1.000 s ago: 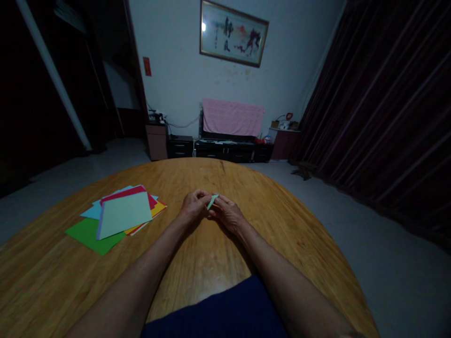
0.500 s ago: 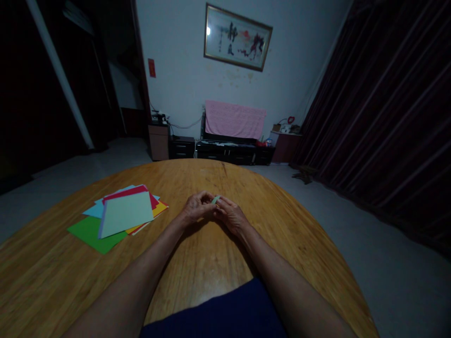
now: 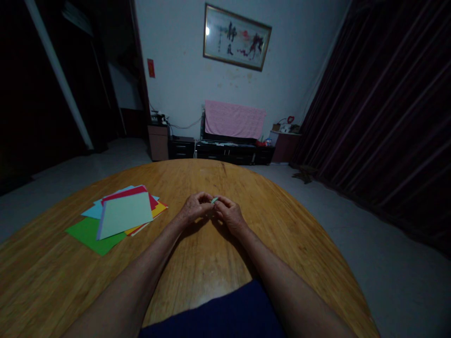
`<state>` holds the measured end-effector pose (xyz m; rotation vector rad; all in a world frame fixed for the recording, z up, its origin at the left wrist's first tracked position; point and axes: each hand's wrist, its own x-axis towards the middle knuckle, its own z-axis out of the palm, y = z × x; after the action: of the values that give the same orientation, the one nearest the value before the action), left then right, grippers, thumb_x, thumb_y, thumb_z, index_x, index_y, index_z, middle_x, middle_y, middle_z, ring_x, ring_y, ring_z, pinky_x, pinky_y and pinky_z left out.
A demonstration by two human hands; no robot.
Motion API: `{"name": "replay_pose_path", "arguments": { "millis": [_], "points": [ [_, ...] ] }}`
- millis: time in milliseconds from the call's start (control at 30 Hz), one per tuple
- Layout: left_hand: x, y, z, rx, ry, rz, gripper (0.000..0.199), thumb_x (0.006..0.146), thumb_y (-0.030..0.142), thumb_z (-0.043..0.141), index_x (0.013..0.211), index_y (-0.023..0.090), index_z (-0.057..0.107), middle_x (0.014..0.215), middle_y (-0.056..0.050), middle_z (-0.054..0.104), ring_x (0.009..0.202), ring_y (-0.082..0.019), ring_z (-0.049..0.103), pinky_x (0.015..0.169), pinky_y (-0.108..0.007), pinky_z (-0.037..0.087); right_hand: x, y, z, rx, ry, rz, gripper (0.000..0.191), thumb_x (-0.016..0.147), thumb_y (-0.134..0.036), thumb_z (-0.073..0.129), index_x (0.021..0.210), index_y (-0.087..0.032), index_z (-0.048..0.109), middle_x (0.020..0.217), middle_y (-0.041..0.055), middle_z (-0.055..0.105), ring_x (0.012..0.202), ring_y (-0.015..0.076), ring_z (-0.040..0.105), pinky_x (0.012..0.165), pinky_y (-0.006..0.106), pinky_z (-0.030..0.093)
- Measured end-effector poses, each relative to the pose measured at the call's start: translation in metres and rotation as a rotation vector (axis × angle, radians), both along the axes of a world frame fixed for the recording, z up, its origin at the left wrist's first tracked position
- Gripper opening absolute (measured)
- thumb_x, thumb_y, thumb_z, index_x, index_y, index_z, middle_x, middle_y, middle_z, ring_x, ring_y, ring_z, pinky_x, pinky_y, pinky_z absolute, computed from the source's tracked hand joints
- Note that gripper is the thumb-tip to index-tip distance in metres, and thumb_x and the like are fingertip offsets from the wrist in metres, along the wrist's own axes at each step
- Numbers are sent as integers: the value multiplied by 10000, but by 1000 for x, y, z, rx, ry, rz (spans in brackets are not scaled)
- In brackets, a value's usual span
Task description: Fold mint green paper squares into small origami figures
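A small piece of pale green folded paper [image 3: 214, 200] is pinched between my two hands above the middle of the table. My left hand [image 3: 196, 207] grips its left side with thumb and fingers curled together. From the other side, my right hand [image 3: 229, 215] holds it with closed fingers. The fingertips cover much of the paper, so its exact shape cannot be made out. Left of my hands lies a loose stack of coloured paper sheets [image 3: 127, 213], with a pale green sheet on top and red, blue, yellow and green ones sticking out beneath.
The round wooden table [image 3: 282, 263] spreads around my arms, its far edge curving ahead. Beyond it stands a low black cabinet [image 3: 225, 152] with a pink cloth [image 3: 234, 119] draped over a screen. A dark curtain [image 3: 380, 108] hangs on the right.
The paper has turned slightly and shows as a thinner sliver between my fingertips. My right fingers have shifted a little on it; both hands stay in about the same place.
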<state>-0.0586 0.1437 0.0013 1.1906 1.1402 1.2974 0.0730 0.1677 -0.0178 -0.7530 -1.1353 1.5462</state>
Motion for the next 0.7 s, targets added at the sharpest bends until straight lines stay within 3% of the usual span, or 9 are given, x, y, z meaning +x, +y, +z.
{"name": "replay_pose_path", "arguments": {
  "millis": [267, 533, 700],
  "points": [
    [-8, 13, -10, 91, 217, -3, 178, 631, 181, 632, 802, 179, 582, 670, 13, 607, 576, -113, 559, 550, -226, 419, -4, -5, 8, 55, -114, -74, 210, 645, -297, 640, 800, -159, 676, 657, 4, 624, 543, 104, 530, 519, 226, 399],
    [3, 11, -12, 392, 792, 203, 144, 782, 220, 531, 858, 159, 637, 725, -34, 644, 669, -153, 575, 625, -259, 403, -6, 9, -9, 156, -230, -188, 235, 656, -314, 615, 842, -173, 644, 732, 18, 653, 633, 151, 587, 579, 262, 458],
    [7, 15, -21, 455, 992, 301, 157, 799, 169, 494, 891, 180, 622, 844, -54, 659, 765, -169, 587, 690, -265, 414, -7, 8, -7, 154, -260, -204, 229, 635, -311, 627, 812, -166, 619, 754, 18, 635, 653, 149, 597, 615, 280, 487]
  ]
}}
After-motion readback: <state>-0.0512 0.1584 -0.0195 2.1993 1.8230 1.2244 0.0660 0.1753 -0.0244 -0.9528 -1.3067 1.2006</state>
